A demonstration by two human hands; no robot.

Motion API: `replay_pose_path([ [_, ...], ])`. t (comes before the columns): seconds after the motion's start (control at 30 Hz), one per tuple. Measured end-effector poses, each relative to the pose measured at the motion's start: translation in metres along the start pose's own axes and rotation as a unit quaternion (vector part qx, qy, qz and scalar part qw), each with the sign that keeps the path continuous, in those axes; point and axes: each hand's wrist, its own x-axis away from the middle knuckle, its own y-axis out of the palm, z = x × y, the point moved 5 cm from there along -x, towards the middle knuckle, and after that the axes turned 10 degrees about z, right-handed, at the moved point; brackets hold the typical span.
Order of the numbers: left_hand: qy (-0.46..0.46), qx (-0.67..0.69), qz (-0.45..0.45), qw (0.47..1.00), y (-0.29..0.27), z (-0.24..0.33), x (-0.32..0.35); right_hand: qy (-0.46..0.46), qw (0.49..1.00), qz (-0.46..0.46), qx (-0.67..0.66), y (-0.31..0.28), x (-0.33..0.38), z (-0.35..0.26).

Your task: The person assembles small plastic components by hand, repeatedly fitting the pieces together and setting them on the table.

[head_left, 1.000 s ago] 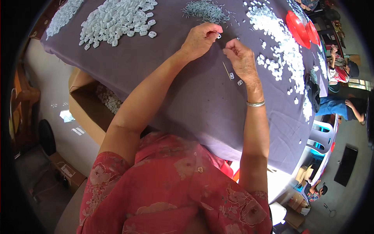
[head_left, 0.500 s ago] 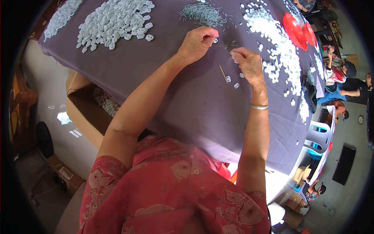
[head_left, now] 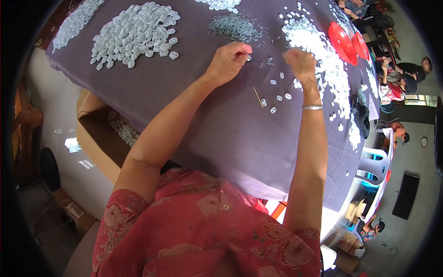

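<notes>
Both forearms reach up from the lower edge toward 12 o'clock over the purple cloth (head_left: 221, 134). The left hand (head_left: 229, 61) is curled knuckles-up, its fingertips pinched on a small white piece (head_left: 248, 57) at its 2 o'clock edge. The right hand (head_left: 300, 63) is bent down at the wrist, fingers curled into the edge of the white pile (head_left: 318, 46); whether it grips anything cannot be told. A bracelet (head_left: 312, 107) circles that wrist.

Compared with half a second ago, the right hand has moved away from the left toward 3 o'clock, to the pile, and the gap between the hands has widened. The left hand has barely shifted.

A thin stick (head_left: 257, 97) lies on the cloth at 5 o'clock from the left hand, its long axis running from 11 to 5 o'clock, its lower end just beside a loose white piece (head_left: 263, 102). More loose pieces lie near it, toward 3 o'clock.

A heap of grey pins (head_left: 233, 27) sits at 12 o'clock from the left hand. A second white heap (head_left: 134, 32) lies well apart at 10 o'clock. Red bowls (head_left: 344, 44) stand at 2 o'clock from the right hand, and an open carton (head_left: 99, 138) stands below the table's left edge.
</notes>
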Motion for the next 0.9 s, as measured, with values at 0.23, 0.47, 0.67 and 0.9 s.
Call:
replay_pose_path([
  [0.23, -0.010, 0.001, 0.001, 1.000, -0.005, 0.000, 0.001, -0.052, 0.992, 0.038, -0.111, 0.001, 0.022, -0.013],
  [0.47, 0.004, 0.013, 0.011, 1.000, -0.003, -0.001, 0.000, -0.061, 0.974, 0.008, -0.219, 0.021, 0.034, -0.005],
  [0.67, 0.010, 0.003, 0.000, 1.000, -0.002, -0.001, 0.001, -0.153, 0.985, -0.005, -0.079, 0.029, 0.034, -0.018],
  [0.9, 0.002, 0.002, 0.000, 1.000, -0.002, -0.004, 0.000, 0.049, 0.958, -0.091, -0.266, 0.018, 0.032, 0.000],
])
